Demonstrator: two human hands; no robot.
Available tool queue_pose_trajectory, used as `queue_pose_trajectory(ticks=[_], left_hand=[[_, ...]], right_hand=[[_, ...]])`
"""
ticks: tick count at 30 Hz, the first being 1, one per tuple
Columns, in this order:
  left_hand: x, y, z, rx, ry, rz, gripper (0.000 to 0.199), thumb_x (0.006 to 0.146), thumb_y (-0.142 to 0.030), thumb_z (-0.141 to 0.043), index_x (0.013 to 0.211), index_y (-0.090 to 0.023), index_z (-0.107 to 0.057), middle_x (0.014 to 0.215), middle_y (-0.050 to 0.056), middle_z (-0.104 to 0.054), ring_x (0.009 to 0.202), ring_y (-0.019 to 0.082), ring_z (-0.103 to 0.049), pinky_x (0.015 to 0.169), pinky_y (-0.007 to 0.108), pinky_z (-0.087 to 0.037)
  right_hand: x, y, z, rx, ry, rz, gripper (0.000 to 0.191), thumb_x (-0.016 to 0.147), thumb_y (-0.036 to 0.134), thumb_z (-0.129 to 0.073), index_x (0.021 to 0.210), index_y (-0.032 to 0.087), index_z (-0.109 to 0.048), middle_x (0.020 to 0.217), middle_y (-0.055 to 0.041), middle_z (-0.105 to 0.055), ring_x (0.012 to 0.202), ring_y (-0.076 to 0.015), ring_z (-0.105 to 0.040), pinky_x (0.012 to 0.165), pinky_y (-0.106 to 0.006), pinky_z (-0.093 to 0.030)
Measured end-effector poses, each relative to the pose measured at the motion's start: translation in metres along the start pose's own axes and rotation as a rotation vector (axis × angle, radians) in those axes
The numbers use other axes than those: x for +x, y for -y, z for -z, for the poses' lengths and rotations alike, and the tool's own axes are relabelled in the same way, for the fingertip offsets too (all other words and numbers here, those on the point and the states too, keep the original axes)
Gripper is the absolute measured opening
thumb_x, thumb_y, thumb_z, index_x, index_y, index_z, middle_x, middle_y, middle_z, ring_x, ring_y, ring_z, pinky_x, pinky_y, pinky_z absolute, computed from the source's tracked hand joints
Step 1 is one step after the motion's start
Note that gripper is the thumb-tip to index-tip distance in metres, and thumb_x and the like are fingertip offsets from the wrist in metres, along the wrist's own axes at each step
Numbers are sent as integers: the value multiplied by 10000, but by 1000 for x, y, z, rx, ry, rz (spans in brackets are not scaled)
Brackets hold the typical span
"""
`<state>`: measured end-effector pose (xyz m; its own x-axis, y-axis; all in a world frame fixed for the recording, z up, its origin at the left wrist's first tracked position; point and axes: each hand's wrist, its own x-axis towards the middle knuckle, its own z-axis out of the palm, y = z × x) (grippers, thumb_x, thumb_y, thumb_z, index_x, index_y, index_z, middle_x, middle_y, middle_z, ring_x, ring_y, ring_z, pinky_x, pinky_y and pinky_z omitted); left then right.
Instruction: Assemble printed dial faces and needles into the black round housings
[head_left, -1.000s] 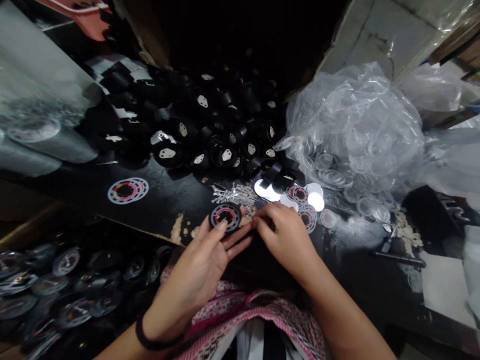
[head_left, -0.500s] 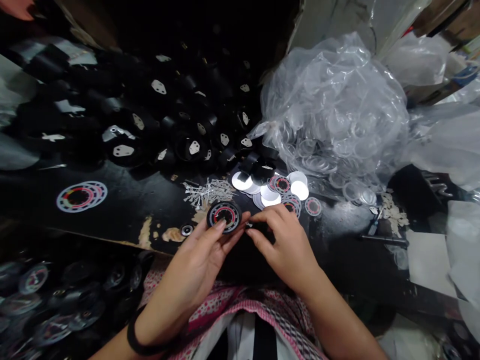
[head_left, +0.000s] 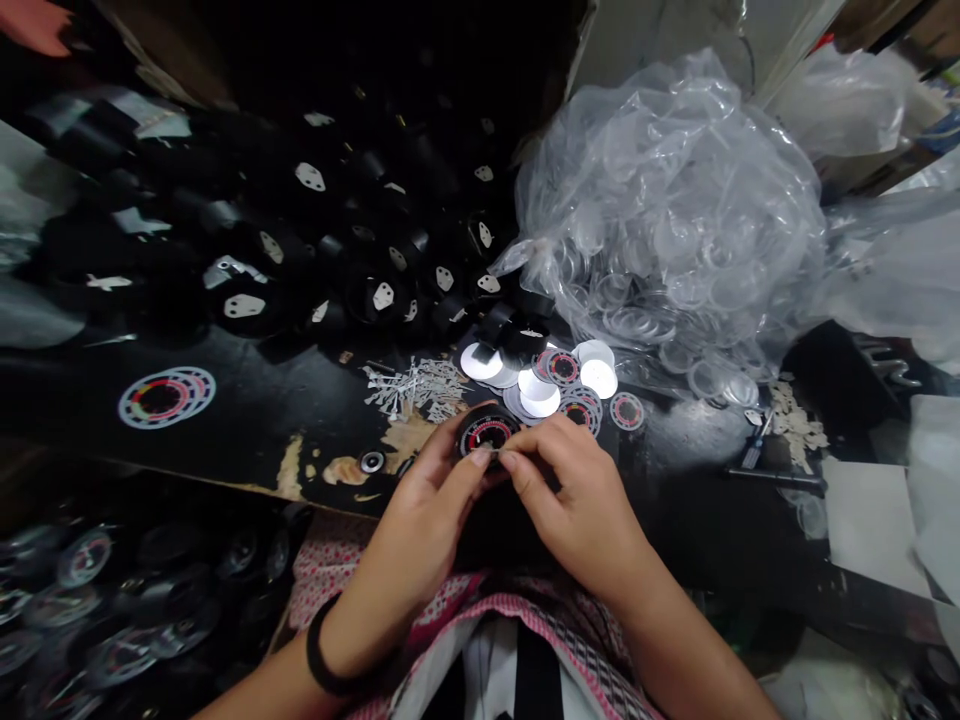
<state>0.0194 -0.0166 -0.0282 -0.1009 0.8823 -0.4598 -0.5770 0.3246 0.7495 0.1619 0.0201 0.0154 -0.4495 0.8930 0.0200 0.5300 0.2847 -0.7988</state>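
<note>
My left hand [head_left: 435, 500] is wrapped round a round black gauge [head_left: 484, 430] with a red and white dial, its thumb on the lower part of the face. My right hand [head_left: 574, 485] pinches a tiny light piece at the dial's lower right edge, and its fingertips meet the left thumb there. Just beyond the gauge lies a heap of small silvery pointers [head_left: 416, 388]. White discs [head_left: 538, 392] and printed dial discs [head_left: 581, 408] are spread behind my right hand.
Black housings [head_left: 382, 295] with pale plates fill the back left. A plastic bag [head_left: 675, 200] of clear rings stands at the back right. Two dial discs [head_left: 161, 398] lie at left, a black-handled tool [head_left: 776, 478] at right. Finished-looking gauges [head_left: 86, 557] sit low at left.
My left hand has moved right with the gauge, which now sits against the right fingertips. The small piece in my right hand has come from beside the gauge onto its face.
</note>
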Motion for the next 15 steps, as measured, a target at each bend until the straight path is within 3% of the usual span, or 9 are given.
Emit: queue_pose_trajectory(ticks=[5,11,15], left_hand=[[-3,3,5,184,48,-59,331,872,-371,-730,1193,-301,-691,1238,14,-711,1195,237,-638,1076,328,-475],[-6,-6,7,313,71,-130,271,873,-338,-707,1127,-253,-670,1132,25,-738,1075,201,-687,963,281,-529],[-8,-9,6,439,21,-226,202,865,-276,-679,1063,-240,-669,1016,9,-751,967,171,-710,875,241,-554]], right_hand=[[1,2,1,-109,18,-44,131,982,207,-539,877,198,-616,889,-17,-673,811,-161,-587,801,-340,-363],[0,6,2,-99,18,-47,154,984,216,-538,841,197,-595,838,1,-670,763,-152,-571,775,-329,-341],[-2,7,-1,-75,14,-55,183,978,208,-556,796,195,-570,787,8,-646,770,-156,-563,742,-308,-343]])
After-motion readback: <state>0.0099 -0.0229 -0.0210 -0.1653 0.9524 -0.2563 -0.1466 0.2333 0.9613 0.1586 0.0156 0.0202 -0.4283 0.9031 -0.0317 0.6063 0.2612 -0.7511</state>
